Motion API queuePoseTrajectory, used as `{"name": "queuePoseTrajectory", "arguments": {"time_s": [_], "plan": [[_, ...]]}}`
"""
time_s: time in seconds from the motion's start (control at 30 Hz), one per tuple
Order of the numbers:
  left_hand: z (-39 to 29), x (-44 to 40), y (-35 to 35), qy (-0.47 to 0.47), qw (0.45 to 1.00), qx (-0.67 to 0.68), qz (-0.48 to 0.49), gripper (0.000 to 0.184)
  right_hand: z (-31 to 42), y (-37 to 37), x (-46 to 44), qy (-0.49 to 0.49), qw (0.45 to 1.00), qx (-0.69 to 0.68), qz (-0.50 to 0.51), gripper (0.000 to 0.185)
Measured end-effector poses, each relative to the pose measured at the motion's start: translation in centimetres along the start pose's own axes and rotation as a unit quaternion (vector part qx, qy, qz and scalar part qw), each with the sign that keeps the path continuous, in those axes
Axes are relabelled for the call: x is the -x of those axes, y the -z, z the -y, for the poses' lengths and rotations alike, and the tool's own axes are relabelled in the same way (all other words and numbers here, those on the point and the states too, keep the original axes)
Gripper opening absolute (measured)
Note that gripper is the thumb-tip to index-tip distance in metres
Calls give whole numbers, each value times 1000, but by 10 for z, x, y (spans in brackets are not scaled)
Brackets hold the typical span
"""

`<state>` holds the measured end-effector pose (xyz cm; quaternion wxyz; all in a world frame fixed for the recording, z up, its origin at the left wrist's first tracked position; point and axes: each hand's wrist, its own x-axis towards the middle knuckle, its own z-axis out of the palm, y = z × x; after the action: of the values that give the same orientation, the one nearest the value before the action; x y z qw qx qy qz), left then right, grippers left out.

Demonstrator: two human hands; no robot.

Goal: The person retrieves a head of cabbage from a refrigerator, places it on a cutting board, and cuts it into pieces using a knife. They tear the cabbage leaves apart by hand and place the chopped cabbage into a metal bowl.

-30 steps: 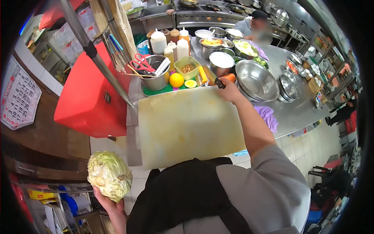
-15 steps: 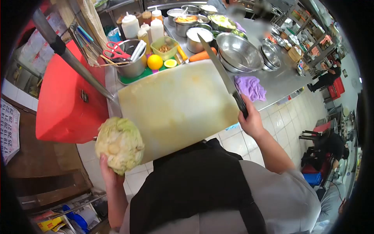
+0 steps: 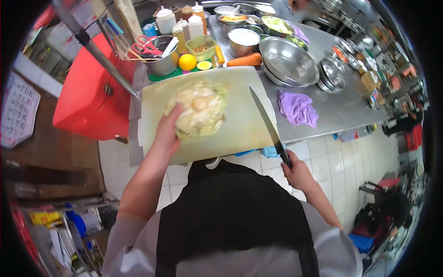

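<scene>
A pale green cabbage, its cut stem end facing up, is over the left half of the cutting board. My left hand grips it from the near left side, with the fingers mostly hidden beneath; motion blurs the cabbage slightly, and I cannot tell whether it touches the board. My right hand is closed around the black handle of a long kitchen knife. The blade points away from me and leans left, over the board's right edge.
Behind the board are an orange, a halved citrus fruit, a carrot and a pot with scissors. Steel bowls and a purple cloth lie right. A red cooler stands left.
My left hand has brought the cabbage from beside the board's left edge to over the board. My right hand has lowered the knife toward me, still holding it.
</scene>
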<state>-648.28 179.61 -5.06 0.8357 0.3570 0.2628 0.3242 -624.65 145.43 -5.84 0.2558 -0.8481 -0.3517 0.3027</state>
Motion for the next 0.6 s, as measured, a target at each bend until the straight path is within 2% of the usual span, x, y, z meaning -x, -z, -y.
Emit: {"name": "queuePoseTrajectory", "arguments": {"time_s": [0.07,0.13,0.23,0.3,0.4,0.5,0.6], "plan": [[14,-11,-35,-24,999,-36,-3,63,-13,8,0,-63,991,-106,59,44],[27,-23,-56,-43,992,-112,-27,69,-46,2,-12,-22,976,-201,79,35],[36,-31,-63,-52,954,-287,-74,77,-53,13,-16,-24,960,-258,102,21],[25,-26,-61,-44,914,-398,-65,82,-56,20,-21,8,966,-236,103,18],[14,-20,-59,-168,803,-562,-107,83,-50,27,-31,74,971,-204,98,19],[10,-36,-36,-161,848,-504,-28,86,-12,40,-31,115,980,-140,83,22],[1,-28,-41,-166,797,-581,-13,85,19,44,-31,195,977,-73,36,25]]}}
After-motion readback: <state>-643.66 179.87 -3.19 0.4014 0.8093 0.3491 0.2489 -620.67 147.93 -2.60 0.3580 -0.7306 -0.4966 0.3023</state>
